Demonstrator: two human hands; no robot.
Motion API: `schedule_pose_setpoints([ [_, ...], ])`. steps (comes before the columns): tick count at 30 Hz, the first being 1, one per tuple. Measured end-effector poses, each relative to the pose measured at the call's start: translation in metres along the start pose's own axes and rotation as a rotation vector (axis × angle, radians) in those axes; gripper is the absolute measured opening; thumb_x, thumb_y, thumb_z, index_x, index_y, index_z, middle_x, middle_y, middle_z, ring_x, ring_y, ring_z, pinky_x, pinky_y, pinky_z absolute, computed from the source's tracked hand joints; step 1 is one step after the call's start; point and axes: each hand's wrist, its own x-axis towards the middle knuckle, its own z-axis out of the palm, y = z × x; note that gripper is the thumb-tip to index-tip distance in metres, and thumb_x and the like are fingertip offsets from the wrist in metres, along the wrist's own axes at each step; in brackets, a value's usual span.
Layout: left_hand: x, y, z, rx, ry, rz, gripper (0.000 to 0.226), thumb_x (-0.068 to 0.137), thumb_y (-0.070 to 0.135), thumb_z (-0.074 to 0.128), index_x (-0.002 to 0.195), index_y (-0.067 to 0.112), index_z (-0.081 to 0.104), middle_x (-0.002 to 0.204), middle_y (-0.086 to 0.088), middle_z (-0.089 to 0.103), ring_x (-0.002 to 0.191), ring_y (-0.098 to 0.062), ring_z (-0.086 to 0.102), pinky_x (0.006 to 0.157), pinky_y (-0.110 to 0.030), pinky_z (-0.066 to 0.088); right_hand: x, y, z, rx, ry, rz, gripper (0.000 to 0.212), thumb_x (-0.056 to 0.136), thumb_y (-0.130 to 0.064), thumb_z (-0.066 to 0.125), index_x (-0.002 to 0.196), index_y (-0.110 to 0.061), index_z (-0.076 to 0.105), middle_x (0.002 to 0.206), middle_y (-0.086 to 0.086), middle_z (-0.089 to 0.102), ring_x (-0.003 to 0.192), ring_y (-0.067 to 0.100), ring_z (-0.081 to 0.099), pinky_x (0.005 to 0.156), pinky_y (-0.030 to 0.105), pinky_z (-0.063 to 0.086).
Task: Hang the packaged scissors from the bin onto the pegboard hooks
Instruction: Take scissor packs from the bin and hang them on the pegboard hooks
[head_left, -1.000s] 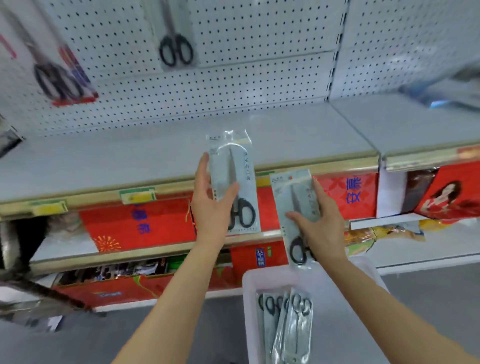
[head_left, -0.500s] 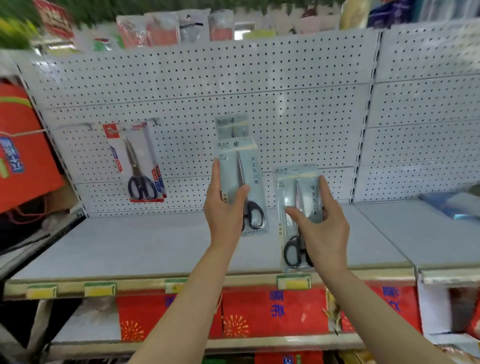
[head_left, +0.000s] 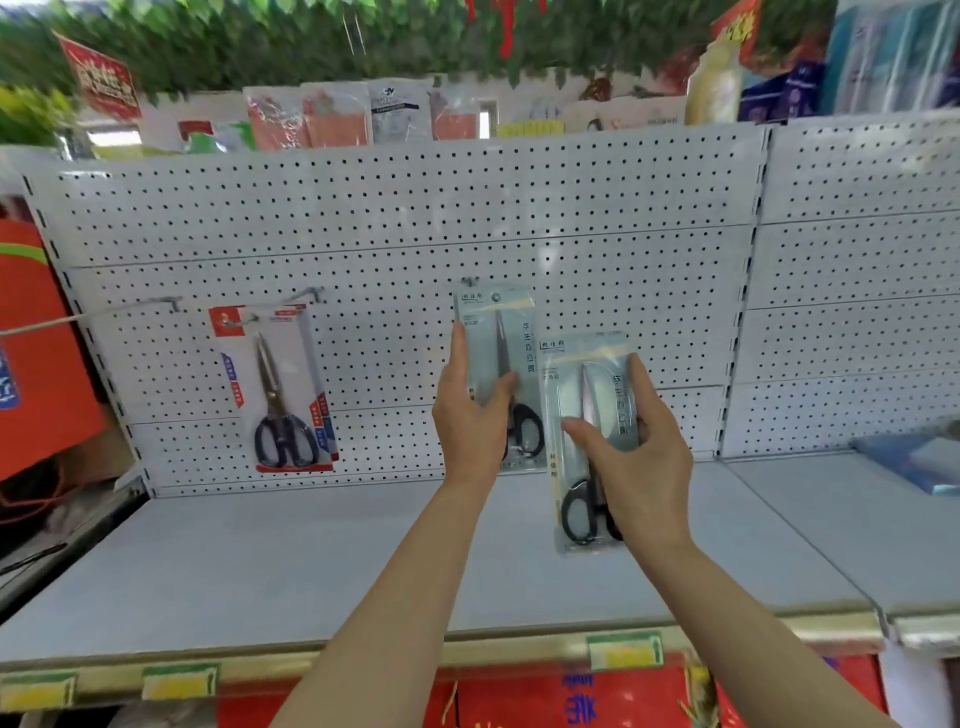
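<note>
My left hand (head_left: 470, 421) grips a grey packaged pair of black-handled scissors (head_left: 498, 332) upright against the white pegboard (head_left: 415, 208); its top edge sits at a small hook (head_left: 470, 282). Whether the pack hangs on that hook I cannot tell. My right hand (head_left: 639, 462) holds a second grey scissors pack (head_left: 592, 395) lower and to the right, away from the board. A red-carded scissors pack (head_left: 283, 384) hangs on a hook at the left. An empty hook (head_left: 174, 301) stands left of it. The bin is out of view.
A grey shelf (head_left: 260, 571) runs below the pegboard, with yellow price tags (head_left: 623, 649) on its front rail. A red box (head_left: 36, 353) stands at the left. Packaged goods (head_left: 363, 114) line the top. A blue item (head_left: 914, 462) lies on the right shelf.
My view has tilted up from the bin and lower shelves to the pegboard. Both hands rose with their packs, and the left pack now reaches the hook.
</note>
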Motion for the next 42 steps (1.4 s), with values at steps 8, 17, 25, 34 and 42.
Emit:
schedule_pose_setpoints([
  [8, 0.002, -0.017, 0.003, 0.045, 0.006, -0.009, 0.079, 0.089, 0.022, 0.071, 0.154, 0.035, 0.027, 0.113, 0.030, 0.049, 0.105, 0.010, 0.052, 0.088, -0.011, 0.043, 0.004, -0.003, 0.016, 0.030, -0.005, -0.029, 0.084, 0.076, -0.026, 0.081, 0.147, -0.034, 0.037, 0.114, -0.042, 0.039, 0.100, -0.038, 0.034, 0.081, -0.010, 0.026],
  [17, 0.009, -0.033, 0.007, 0.320, 0.069, 0.024, 0.074, 0.093, 0.031, 0.063, 0.151, 0.047, 0.020, 0.117, 0.007, 0.050, 0.078, -0.010, 0.054, 0.059, -0.023, 0.042, 0.014, -0.004, 0.037, -0.002, -0.002, -0.063, 0.084, 0.076, -0.023, 0.081, 0.147, -0.034, 0.036, 0.102, -0.033, 0.046, 0.097, -0.029, 0.043, 0.079, -0.004, 0.033],
  [25, 0.014, -0.049, -0.010, 0.383, 0.056, 0.101, 0.063, 0.096, 0.022, 0.058, 0.151, 0.039, 0.032, 0.116, 0.008, 0.047, 0.083, -0.005, 0.058, 0.070, -0.034, 0.056, 0.036, -0.005, 0.070, -0.022, -0.009, -0.052, 0.086, 0.075, -0.024, 0.081, 0.147, -0.035, 0.035, 0.101, -0.015, 0.051, 0.093, -0.022, 0.047, 0.075, -0.001, 0.036],
  [34, 0.074, 0.016, -0.037, 0.379, -0.208, 0.340, 0.061, 0.093, 0.044, 0.056, 0.149, 0.037, 0.033, 0.144, 0.016, 0.029, 0.118, -0.009, 0.050, 0.087, -0.034, 0.052, 0.059, 0.006, 0.107, -0.044, 0.010, -0.034, 0.086, 0.077, -0.030, 0.080, 0.149, -0.033, 0.032, 0.104, -0.005, 0.054, 0.088, -0.007, 0.052, 0.070, 0.006, 0.038],
  [42, 0.086, 0.001, -0.023, 0.762, -0.292, 0.334, 0.069, 0.090, 0.039, 0.065, 0.150, 0.028, 0.034, 0.149, 0.010, 0.028, 0.127, -0.017, 0.037, 0.087, -0.039, 0.053, 0.068, 0.027, 0.127, -0.070, 0.044, -0.033, 0.079, 0.083, -0.027, 0.073, 0.149, -0.033, 0.031, 0.109, 0.000, 0.042, 0.087, 0.000, 0.052, 0.070, 0.014, 0.044],
])
